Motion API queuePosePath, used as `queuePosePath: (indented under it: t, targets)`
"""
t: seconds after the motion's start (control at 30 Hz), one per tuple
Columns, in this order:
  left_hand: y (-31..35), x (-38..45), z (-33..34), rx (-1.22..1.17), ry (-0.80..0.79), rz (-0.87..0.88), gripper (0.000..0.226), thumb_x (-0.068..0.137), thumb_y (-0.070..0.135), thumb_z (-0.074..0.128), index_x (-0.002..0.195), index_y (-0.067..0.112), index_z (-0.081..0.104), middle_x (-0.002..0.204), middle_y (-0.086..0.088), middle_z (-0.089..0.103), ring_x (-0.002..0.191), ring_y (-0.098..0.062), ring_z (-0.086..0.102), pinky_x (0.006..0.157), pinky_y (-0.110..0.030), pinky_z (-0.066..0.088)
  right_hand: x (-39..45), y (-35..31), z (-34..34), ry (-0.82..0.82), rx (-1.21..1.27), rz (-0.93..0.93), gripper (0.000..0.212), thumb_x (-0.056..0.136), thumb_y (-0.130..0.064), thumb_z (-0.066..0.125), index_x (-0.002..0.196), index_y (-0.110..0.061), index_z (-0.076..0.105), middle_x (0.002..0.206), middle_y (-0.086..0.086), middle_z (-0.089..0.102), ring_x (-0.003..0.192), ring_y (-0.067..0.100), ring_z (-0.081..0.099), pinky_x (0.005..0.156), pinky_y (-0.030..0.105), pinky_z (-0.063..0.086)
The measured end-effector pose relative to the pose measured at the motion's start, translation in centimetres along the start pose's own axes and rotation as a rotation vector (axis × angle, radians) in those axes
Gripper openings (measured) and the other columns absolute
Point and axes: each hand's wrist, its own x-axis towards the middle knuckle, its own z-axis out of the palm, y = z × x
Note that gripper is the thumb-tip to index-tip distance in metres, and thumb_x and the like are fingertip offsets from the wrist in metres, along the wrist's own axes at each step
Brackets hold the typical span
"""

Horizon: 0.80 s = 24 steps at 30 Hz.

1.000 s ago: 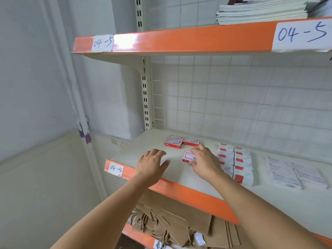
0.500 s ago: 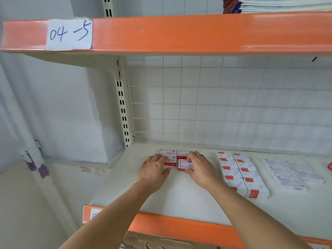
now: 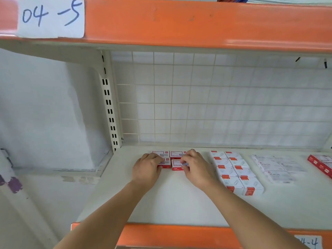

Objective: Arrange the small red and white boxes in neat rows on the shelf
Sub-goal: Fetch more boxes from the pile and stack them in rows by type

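Several small red and white boxes [image 3: 177,154] lie in a tight two-by-two block at the back left of the white shelf [image 3: 179,200]. My left hand [image 3: 146,170] rests on the front left box [image 3: 166,163], fingers curled over its left side. My right hand [image 3: 195,168] pinches the front right box [image 3: 177,165] at its right edge, pressed against the other boxes. Parts of both front boxes are hidden under my fingers.
To the right lie two neat rows of white boxes with red corners [image 3: 235,172], then flat white staple packs [image 3: 276,168], and a red box [image 3: 321,165] at the far right. A wire grid [image 3: 215,105] backs the shelf. An orange upper shelf [image 3: 197,24] hangs overhead.
My right hand carried one box from the shelf front back to the group and set it beside the others. My left hand moved in onto the front left box. The camera came closer.
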Motion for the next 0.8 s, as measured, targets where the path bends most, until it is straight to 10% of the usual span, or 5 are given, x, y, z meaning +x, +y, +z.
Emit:
queuePosePath:
  t: [0.8]
  targets:
    - [0.79,-0.2,-0.36,-0.032,0.004,-0.011,0.034,0.094,0.033,0.049,0.126,0.024,0.054,0.128,0.009,0.052,0.119,-0.014,0.044,0.088,-0.026,0.04,0.64,-0.17,0.49,0.005,-0.052,0.043,0.031,0.097,-0.028,0.049,0.126,-0.019,0.053,0.125,-0.004,0.05,0.117,0.015,0.046,0.078,0.029,0.045]
